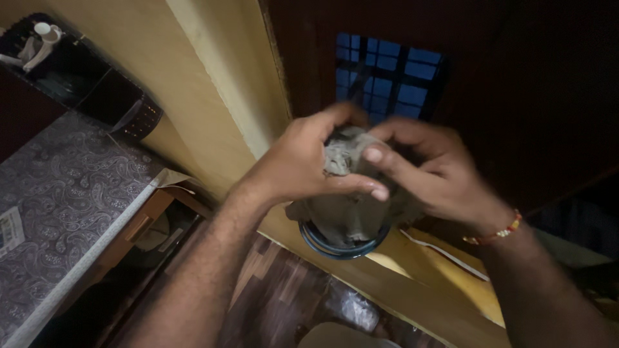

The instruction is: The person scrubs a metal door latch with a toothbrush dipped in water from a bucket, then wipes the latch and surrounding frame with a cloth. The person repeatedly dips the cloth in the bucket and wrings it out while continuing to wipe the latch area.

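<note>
Both my hands are raised in front of the camera and grip a grey crumpled cloth (345, 209). My left hand (303, 164) holds the cloth from the left, thumb stretched across its front. My right hand (425, 171), with a red and yellow thread band on its wrist, pinches the cloth from the right. The cloth wraps a round dark blue rim (338, 248), which shows below the hands. What the rim belongs to is hidden under the cloth.
A table with a grey paisley cover (71, 193) stands at the left, with a dark shelf (77, 77) above it. A yellow wall (206, 84) and a dark wooden door with a barred window (387, 74) are behind the hands. Wooden flooring (277, 290) lies below.
</note>
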